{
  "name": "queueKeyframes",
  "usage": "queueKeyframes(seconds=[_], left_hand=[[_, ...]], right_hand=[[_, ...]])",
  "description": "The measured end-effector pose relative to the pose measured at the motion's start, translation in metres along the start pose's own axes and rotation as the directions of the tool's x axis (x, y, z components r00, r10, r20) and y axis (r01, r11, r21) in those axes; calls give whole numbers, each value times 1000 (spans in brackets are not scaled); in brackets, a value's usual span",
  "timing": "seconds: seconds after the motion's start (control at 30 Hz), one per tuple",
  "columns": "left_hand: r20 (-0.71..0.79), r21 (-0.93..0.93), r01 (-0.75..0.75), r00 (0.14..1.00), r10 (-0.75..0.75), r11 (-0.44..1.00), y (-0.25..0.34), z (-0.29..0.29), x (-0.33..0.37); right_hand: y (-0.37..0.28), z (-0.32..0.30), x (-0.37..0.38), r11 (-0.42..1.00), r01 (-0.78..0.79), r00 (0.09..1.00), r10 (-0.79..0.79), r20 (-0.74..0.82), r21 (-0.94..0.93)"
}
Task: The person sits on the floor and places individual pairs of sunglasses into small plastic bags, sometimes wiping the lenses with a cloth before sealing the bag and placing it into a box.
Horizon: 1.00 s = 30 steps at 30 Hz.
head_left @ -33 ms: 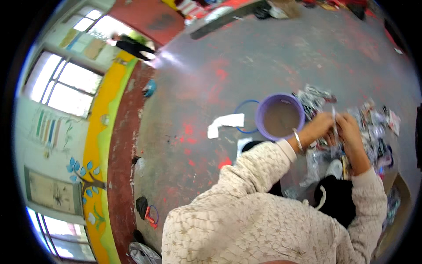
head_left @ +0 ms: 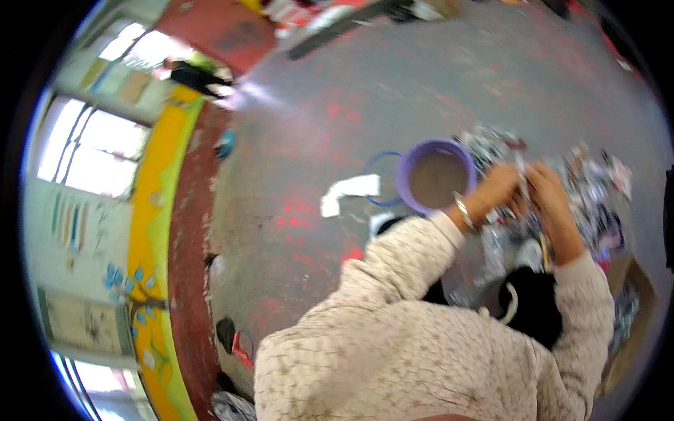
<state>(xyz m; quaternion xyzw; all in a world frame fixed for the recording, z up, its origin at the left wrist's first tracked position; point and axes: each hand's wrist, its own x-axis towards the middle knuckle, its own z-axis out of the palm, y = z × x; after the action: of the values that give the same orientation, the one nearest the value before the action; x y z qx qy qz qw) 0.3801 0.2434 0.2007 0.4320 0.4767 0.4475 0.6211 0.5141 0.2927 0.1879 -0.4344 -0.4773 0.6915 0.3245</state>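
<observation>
My left hand [head_left: 500,186], with a silvery bangle at its wrist, is closed and meets my right hand [head_left: 546,188] above the floor. Between them stands a thin whitish strip [head_left: 521,172], pinched by the fingers of both hands. Blur keeps me from telling its kind. Under and around the hands spreads a pile of small clear-wrapped packets [head_left: 586,200]. Just left of my left hand is a purple tub [head_left: 402,184] with something brownish and flat inside. Clear plastic wrapping [head_left: 493,252] lies below the hands, by a white shoe [head_left: 530,254].
An open cardboard box [head_left: 642,309] stands at the lower right. Left of the tub lie a blue hoop [head_left: 371,167] and a bent white sheet [head_left: 358,186]. A person in dark clothes [head_left: 193,77] is by the far doorway. A painted wall [head_left: 151,231] runs along the left.
The whole view has shifted slightly, so the tub, pile and hands sit a little farther left. Both hands stay together on the whitish strip.
</observation>
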Motion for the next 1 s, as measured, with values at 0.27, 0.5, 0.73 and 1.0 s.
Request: queueKeyframes(seconds=[0.27,0.5,0.73,1.0], left_hand=[[-25,-66,-96,995,94,993,16,-5,-34],[-43,93,-143,988,148,985,8,-31,-17],[-144,204,-173,968,204,964,-4,-28,-8],[-127,240,-184,968,218,953,-3,-28,-9]], right_hand=[[-6,19,-20,937,49,975,-120,188,346],[-5,30,-3,924,358,933,-348,91,-138],[-1,34,0,721,441,834,-550,-54,-535],[-6,30,-1,684,473,829,-560,17,-556]])
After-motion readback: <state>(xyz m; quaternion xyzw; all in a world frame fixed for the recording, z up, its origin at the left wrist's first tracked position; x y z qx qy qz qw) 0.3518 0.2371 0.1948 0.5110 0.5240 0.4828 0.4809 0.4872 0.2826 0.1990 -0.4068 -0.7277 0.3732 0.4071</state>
